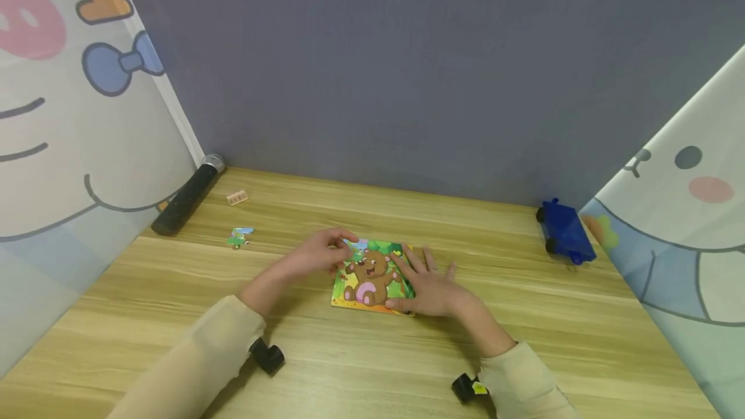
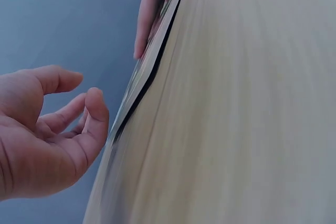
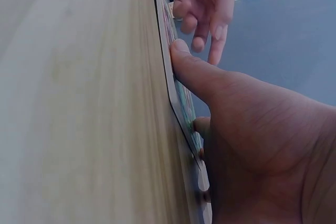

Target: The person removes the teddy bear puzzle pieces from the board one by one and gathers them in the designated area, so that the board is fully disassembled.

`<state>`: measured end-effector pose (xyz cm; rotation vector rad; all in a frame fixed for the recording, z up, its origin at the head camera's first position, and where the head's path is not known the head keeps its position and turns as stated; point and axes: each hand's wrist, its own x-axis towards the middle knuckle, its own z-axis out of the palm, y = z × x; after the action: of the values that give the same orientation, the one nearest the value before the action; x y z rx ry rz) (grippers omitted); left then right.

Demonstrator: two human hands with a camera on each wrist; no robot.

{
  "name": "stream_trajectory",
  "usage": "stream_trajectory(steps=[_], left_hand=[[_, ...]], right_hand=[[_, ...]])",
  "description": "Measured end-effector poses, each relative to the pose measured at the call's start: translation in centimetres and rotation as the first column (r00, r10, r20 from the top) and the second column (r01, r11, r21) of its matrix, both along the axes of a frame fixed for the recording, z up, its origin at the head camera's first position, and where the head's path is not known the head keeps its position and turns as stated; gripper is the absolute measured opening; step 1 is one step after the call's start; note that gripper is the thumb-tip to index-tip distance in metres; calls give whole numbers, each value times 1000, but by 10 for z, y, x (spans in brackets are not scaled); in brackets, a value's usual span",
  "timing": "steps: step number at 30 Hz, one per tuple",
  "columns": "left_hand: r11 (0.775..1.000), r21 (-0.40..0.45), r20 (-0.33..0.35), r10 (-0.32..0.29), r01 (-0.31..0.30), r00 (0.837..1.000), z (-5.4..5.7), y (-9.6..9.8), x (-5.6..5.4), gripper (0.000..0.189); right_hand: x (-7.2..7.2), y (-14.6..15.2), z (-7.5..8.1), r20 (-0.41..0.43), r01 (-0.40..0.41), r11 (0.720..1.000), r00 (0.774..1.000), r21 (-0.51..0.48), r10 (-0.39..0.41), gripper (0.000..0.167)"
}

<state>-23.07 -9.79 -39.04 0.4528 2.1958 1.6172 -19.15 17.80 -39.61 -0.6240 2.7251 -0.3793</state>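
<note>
A bear-picture jigsaw puzzle lies flat on the wooden table in the head view. My right hand rests on its right side with the fingers spread; in the right wrist view the thumb touches the puzzle's face. Over the puzzle's upper left corner hovers my left hand, fingers loosely bent. A gap shows between its thumb and fingers in the left wrist view, with nothing held there. Part of the puzzle's left and right edges is hidden by the hands. Farther left sits a small jigsaw piece or joined pieces, green and blue.
A black microphone lies at the table's left edge, near a small pinkish block. Toward the right stands a blue toy cart with dark wheels. A grey panel rises behind the table, and printed cartoon curtains flank both sides.
</note>
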Motion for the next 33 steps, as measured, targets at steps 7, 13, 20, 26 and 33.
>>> stream_trajectory(steps=[7,13,20,26,33], left_hand=[[997,65,109,25,-32,994,-5,16,-3,38],[996,36,123,81,-86,989,-12,23,-7,36],[995,33,105,94,-98,990,-14,27,-9,38],[992,19,109,123,-126,986,-13,31,-9,34],[988,-32,124,154,-151,980,-11,35,-9,28]], right_hand=[[-1,-1,-1,19,1,1000,1000,-6,-1,95],[-1,-3,-3,9,-5,1000,1000,5,5,95],[0,-3,-2,4,7,1000,1000,15,-7,95],[0,-2,1,10,14,1000,1000,4,-14,96],[0,-2,1,8,11,1000,1000,17,-11,97]])
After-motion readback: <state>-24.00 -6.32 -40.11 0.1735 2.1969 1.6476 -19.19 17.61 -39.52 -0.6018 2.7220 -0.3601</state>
